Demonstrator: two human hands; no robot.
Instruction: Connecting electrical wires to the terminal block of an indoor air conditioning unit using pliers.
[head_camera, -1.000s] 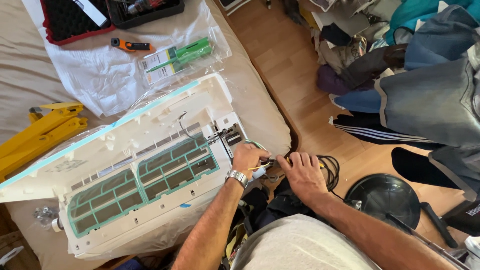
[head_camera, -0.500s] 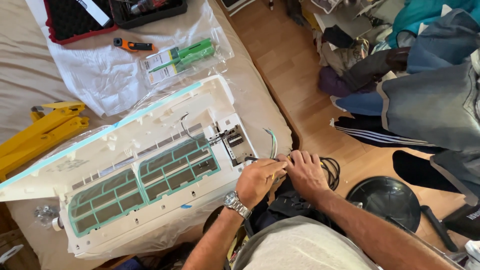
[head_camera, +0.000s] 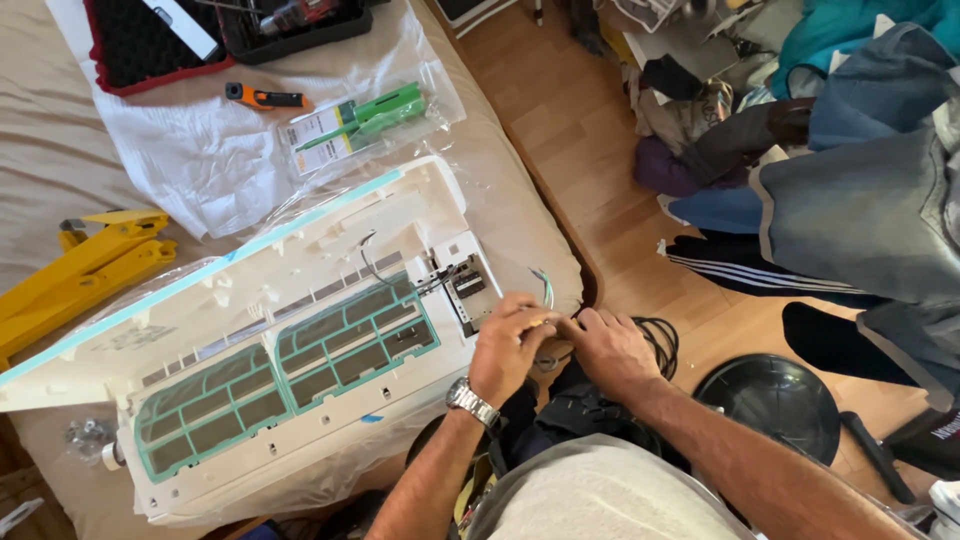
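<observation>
1. The left hand (head_camera: 510, 345) is closed in a pinch, thumb against fingertips, on a thin yellow-tipped tool or wire end; it is too small to tell which. The right hand (head_camera: 610, 350) lies just beside it, fingers curled down over the same spot at the unit's end; whether it holds anything I cannot tell.
2. The loose wires (head_camera: 543, 285), pale green and light-coloured, stick up just above the hands. They look thin, limp and easily kinked, so I judge they are best held near the stripped ends, gently.
3. They come out beside the open terminal box (head_camera: 465, 285) at the right end of the white air-conditioner unit (head_camera: 300, 300), which lies flat on a cloth-covered surface. Its shell is hard, smooth plastic, bulky but probably light; its green mesh filters (head_camera: 290, 375) look flimsy.
4. A coil of black cable (head_camera: 655, 340), stiffer and springy, rests on the wooden floor by the right hand.
5. Further off lie crinkled clear plastic sheeting (head_camera: 200, 150), a packaged green tool (head_camera: 360, 120), an orange-handled knife (head_camera: 265, 97) and a yellow metal clamp (head_camera: 90, 265).
</observation>
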